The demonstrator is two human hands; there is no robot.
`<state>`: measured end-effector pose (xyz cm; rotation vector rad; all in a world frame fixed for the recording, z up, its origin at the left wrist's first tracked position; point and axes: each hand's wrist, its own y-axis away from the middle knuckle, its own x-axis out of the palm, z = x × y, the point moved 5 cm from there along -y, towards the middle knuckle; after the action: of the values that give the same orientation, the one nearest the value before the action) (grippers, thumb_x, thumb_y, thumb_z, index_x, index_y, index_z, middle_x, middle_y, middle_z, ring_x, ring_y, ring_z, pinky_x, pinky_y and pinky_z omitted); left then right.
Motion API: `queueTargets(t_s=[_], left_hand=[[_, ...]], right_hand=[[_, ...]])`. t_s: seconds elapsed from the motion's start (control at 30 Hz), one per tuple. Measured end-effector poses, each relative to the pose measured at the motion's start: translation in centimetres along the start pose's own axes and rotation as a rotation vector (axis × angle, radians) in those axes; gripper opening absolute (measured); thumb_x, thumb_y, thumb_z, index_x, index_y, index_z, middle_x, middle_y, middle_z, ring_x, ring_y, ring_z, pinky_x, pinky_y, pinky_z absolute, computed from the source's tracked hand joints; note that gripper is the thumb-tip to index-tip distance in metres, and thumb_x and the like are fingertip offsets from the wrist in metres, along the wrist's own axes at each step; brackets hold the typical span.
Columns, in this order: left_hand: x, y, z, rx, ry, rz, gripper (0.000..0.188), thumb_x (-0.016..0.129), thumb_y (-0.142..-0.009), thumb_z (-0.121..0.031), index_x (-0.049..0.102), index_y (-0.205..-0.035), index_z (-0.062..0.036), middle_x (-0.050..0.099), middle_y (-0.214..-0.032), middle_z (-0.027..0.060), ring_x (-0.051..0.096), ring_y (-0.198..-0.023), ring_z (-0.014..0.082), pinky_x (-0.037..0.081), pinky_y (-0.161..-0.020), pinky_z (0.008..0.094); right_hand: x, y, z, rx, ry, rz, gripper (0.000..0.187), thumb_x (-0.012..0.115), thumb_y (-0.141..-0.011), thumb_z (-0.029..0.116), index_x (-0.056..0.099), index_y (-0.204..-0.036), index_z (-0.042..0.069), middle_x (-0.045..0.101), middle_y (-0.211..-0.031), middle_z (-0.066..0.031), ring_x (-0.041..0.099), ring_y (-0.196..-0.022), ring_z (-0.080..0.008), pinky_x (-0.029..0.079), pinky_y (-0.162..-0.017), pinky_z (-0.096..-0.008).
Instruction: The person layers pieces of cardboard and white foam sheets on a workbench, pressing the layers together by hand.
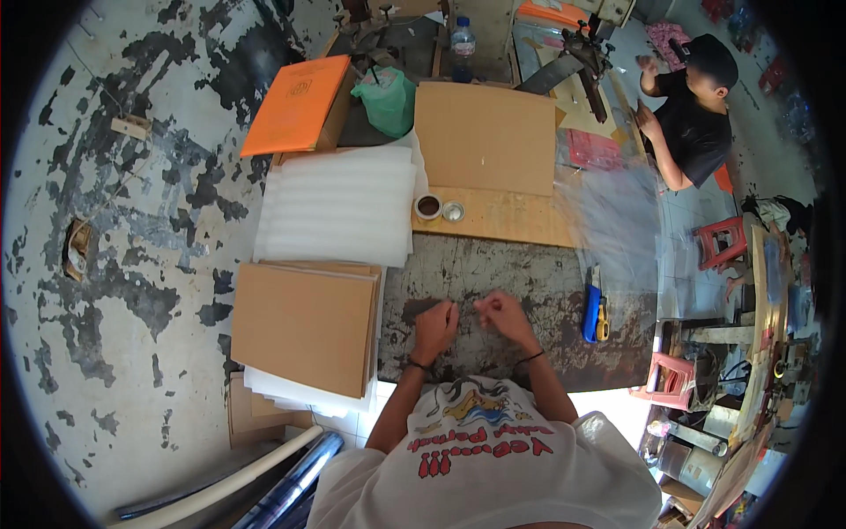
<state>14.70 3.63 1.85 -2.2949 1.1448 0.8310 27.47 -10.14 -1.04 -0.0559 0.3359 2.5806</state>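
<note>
Over the near middle of the dark worn tabletop (493, 264), my left hand (436, 328) is closed in a loose fist. My right hand (505, 317) is a short way to its right, fingers curled and thumb pressed in. What either hand holds, if anything, is too small or hidden to make out. Beside my left arm lies a stack of brown cardboard sheets (304, 326) with white sheets under it. To the right of my right hand are a blue cutter knife (591, 309) and a smaller yellow-and-black tool (603, 319).
White foam sheets (335, 203) and an orange folder (298, 104) are stacked at the far left. A cardboard sheet (485, 137), a small round tin (453, 212), a green bag (388, 101) and a bottle (462, 48) stand beyond. Clear plastic film (612, 220) lies right, near another person (692, 115).
</note>
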Motion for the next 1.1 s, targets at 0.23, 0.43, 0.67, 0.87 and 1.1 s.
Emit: queueTargets(t_s=[0.23,0.43,0.67,0.87,1.1], left_hand=[[-0.5,0.0,-0.1,0.033,0.027,-0.075,0.047,0.068,-0.096,-0.033,0.049,-0.064,-0.0031,0.048,-0.057,0.0149,0.049,-0.049,0.0365,0.040,-0.047,0.0415],[-0.1,-0.8,-0.9,0.066,0.019,-0.107,0.046,0.072,-0.093,-0.029,0.048,-0.063,-0.0038,0.046,-0.056,0.0140,0.046,-0.047,0.0338,0.039,-0.045,0.0389],[-1.0,-0.3,-0.5,0.020,0.039,-0.118,0.047,0.075,-0.090,-0.025,0.043,-0.063,-0.0045,0.043,-0.055,0.0128,0.043,-0.046,0.0330,0.038,-0.045,0.0385],[-1.4,0.0,-0.7,0.027,0.082,-0.133,0.049,0.076,-0.090,-0.026,0.042,-0.062,-0.0042,0.042,-0.056,0.0134,0.043,-0.048,0.0343,0.037,-0.045,0.0389],[-1.0,0.0,-0.3,0.054,0.124,-0.144,0.047,0.076,-0.088,-0.026,0.044,-0.065,-0.0027,0.044,-0.058,0.0153,0.044,-0.052,0.0373,0.039,-0.048,0.0404]], right_hand=[[-16.9,-11.5,6.9,-0.152,0.004,-0.622,0.018,0.060,-0.099,0.014,0.068,-0.106,0.000,0.073,-0.088,-0.0048,0.069,-0.077,-0.0131,0.057,-0.069,-0.0292],[-23.4,-18.6,5.9,-0.322,0.582,-0.958,0.058,0.079,-0.085,0.020,0.056,-0.134,0.000,0.063,-0.122,-0.0247,0.063,-0.112,-0.0379,0.051,-0.097,-0.0451],[-21.6,-19.6,5.0,0.064,0.676,-1.043,0.103,0.095,-0.061,0.037,0.040,-0.142,0.005,0.050,-0.130,-0.0266,0.051,-0.119,-0.0463,0.047,-0.099,-0.0523],[-23.8,-20.7,3.9,0.172,0.648,-1.079,0.090,0.097,-0.058,0.042,0.052,-0.125,0.001,0.061,-0.116,-0.0219,0.059,-0.109,-0.0395,0.050,-0.094,-0.0482],[-27.0,-22.2,2.3,0.087,0.073,-0.794,0.065,0.091,-0.073,0.022,0.054,-0.120,-0.003,0.068,-0.113,-0.0151,0.067,-0.095,-0.0218,0.055,-0.081,-0.0328]])
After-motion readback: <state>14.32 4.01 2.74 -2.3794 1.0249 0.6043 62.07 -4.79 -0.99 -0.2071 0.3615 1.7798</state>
